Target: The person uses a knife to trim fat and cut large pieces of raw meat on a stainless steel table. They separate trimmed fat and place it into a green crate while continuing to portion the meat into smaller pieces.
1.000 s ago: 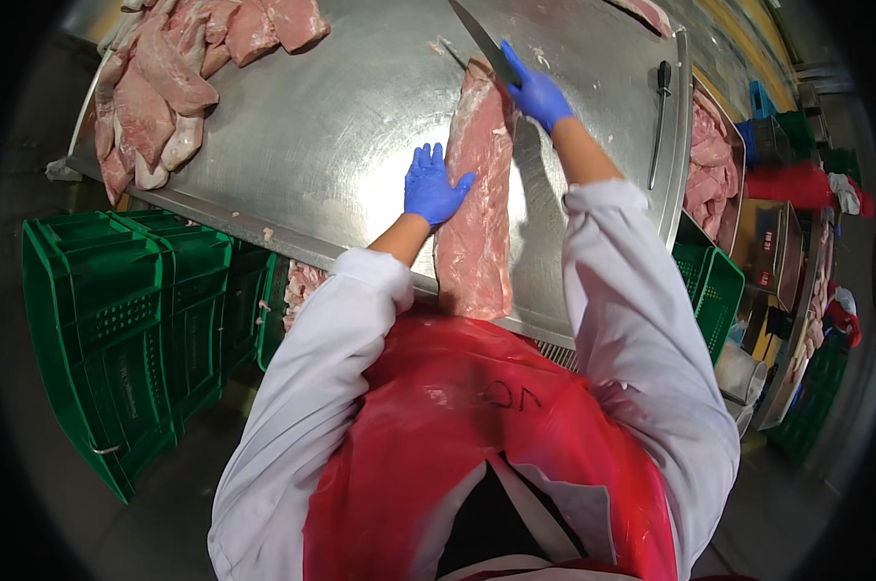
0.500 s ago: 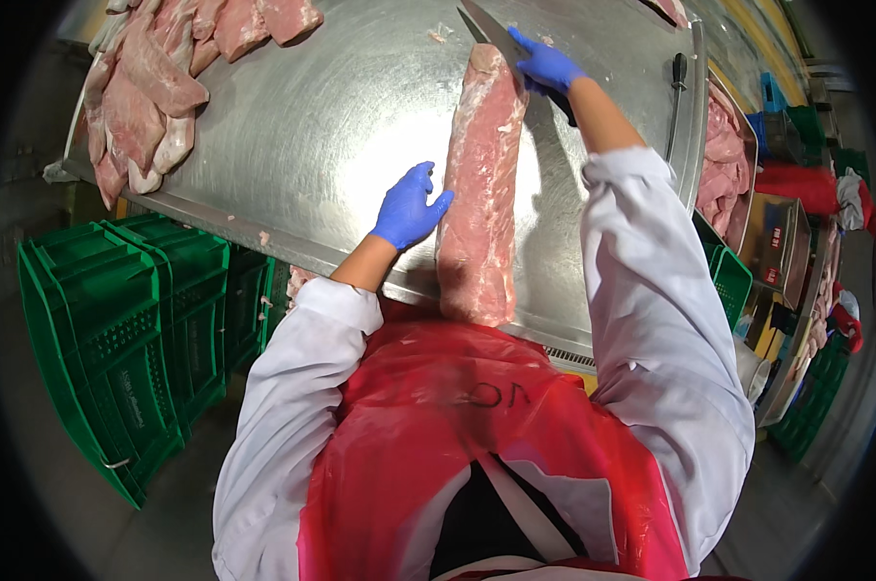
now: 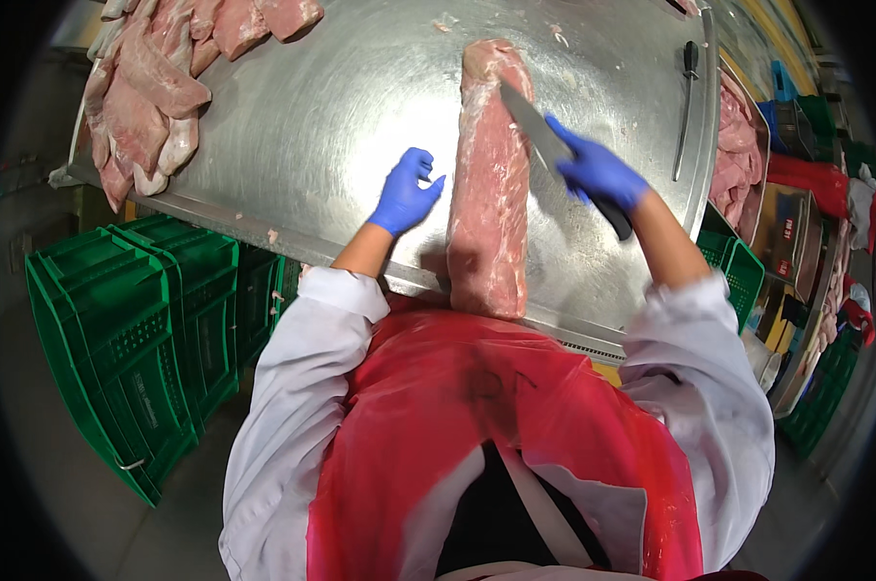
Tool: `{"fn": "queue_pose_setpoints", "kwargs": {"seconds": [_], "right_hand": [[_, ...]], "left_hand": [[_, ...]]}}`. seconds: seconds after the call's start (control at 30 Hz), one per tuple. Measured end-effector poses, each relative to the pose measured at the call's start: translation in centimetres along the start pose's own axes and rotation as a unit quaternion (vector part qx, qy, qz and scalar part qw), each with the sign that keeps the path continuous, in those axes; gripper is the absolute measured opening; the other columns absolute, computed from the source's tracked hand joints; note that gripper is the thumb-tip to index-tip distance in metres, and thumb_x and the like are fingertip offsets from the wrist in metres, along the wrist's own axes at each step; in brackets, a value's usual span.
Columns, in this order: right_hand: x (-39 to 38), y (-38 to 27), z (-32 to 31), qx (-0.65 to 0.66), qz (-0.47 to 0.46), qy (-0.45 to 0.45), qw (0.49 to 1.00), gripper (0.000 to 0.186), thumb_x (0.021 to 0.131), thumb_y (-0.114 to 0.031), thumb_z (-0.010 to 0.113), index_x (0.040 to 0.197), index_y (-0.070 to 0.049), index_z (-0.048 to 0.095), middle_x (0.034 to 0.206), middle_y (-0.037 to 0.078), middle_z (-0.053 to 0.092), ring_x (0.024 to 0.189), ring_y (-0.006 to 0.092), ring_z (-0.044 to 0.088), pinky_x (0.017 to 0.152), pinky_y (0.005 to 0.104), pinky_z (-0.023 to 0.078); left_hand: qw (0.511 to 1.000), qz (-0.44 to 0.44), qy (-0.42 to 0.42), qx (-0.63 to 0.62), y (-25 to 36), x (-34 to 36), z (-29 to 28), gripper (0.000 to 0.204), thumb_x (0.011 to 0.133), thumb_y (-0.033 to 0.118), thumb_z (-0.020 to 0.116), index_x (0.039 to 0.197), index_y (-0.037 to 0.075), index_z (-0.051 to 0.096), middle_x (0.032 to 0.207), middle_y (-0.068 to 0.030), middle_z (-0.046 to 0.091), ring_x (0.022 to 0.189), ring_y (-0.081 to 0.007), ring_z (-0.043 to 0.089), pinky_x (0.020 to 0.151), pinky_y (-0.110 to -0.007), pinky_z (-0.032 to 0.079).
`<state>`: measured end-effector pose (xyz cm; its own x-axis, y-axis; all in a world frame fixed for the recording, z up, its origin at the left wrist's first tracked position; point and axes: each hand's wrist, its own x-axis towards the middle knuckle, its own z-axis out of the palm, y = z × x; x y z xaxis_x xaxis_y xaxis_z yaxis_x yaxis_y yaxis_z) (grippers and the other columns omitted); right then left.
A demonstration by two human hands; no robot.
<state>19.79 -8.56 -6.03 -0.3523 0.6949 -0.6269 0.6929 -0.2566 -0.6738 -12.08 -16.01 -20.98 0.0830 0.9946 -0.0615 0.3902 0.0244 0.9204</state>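
A long slab of pale pink meat, a loin (image 3: 491, 203), lies lengthwise in front of me on the steel table (image 3: 312, 126). Its near end reaches the table's front edge, close to my red apron. My right hand (image 3: 600, 176), in a blue glove, is closed round the dark handle of a knife (image 3: 537, 128). The blade slants up and left, its tip over the upper part of the loin; whether it touches the meat I cannot tell. Left of the loin, my gloved left hand (image 3: 406, 194) holds nothing, fingers loosely bent and thumb apart, clear of the meat.
Several cuts of meat (image 3: 152, 92) are heaped at the table's far left. A sharpening steel (image 3: 688, 107) with a black handle lies along the right edge. Beyond it stands a container of meat (image 3: 736, 145). Green crates (image 3: 118, 329) stand below the table on the left.
My right hand has come nearer and to the right with the knife, away from the loin's far end. The left hand has drawn slightly away from the loin, its fingers more bent.
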Motion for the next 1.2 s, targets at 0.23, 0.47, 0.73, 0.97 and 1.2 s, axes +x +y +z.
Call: {"fn": "queue_pose_setpoints", "kwargs": {"seconds": [0.23, 0.47, 0.73, 0.97, 1.2], "right_hand": [[-5.2, -0.2, -2.3, 0.211, -0.014, 0.131, 0.969, 0.076, 0.095, -0.003, 0.055, 0.161, -0.025, 0.024, 0.069, 0.005, 0.059, 0.050, 0.0098, 0.054, 0.045, 0.0264, 0.046], [0.2, 2.9, 0.6, 0.228, -0.029, 0.238, 0.944, 0.079, 0.095, -0.006, 0.057, 0.161, -0.031, 0.021, 0.069, 0.005, 0.062, 0.053, 0.0097, 0.056, 0.049, 0.0269, 0.049], [15.5, -3.2, -0.6, -0.014, -0.135, 0.216, 0.967, 0.071, 0.095, -0.022, 0.053, 0.160, -0.024, 0.024, 0.095, 0.021, 0.073, 0.077, 0.0334, 0.071, 0.080, 0.0408, 0.055], [13.7, -4.5, -5.2, -0.142, -0.104, -0.056, 0.983, 0.068, 0.096, -0.014, 0.049, 0.159, -0.027, 0.029, 0.081, 0.013, 0.068, 0.062, 0.0200, 0.065, 0.059, 0.0332, 0.054], [17.5, -3.1, -5.0, 0.036, -0.119, -0.086, 0.988, 0.083, 0.087, -0.004, 0.052, 0.160, -0.033, 0.026, 0.066, 0.006, 0.061, 0.050, 0.0119, 0.056, 0.048, 0.0268, 0.049]], "left_hand": [[0.980, -0.083, 0.110, 0.143, 7.1, 17.6, 2.6, 0.072, 0.075, 0.062, 0.075, 0.107, -0.001, 0.065, 0.107, -0.0206, 0.069, 0.103, -0.0354, 0.068, 0.088, -0.040, 0.054], [0.964, -0.167, 0.001, 0.208, 2.6, 25.6, 2.5, 0.046, 0.074, 0.038, 0.070, 0.084, -0.006, 0.075, 0.090, -0.0247, 0.073, 0.087, -0.0328, 0.073, 0.078, -0.041, 0.055], [0.964, -0.137, -0.015, 0.225, 1.7, 24.9, 1.0, 0.041, 0.078, 0.030, 0.069, 0.086, -0.010, 0.073, 0.082, -0.0244, 0.072, 0.077, -0.0303, 0.071, 0.070, -0.039, 0.053], [0.979, -0.165, 0.071, 0.098, 3.5, 22.2, 1.2, 0.039, 0.082, 0.030, 0.068, 0.080, -0.009, 0.071, 0.082, -0.0214, 0.072, 0.078, -0.0281, 0.071, 0.070, -0.039, 0.053], [0.973, -0.052, 0.052, 0.219, 8.1, 23.3, 2.3, 0.038, 0.080, 0.032, 0.067, 0.080, -0.005, 0.071, 0.085, -0.0268, 0.070, 0.084, -0.0401, 0.070, 0.078, -0.044, 0.055]]}}
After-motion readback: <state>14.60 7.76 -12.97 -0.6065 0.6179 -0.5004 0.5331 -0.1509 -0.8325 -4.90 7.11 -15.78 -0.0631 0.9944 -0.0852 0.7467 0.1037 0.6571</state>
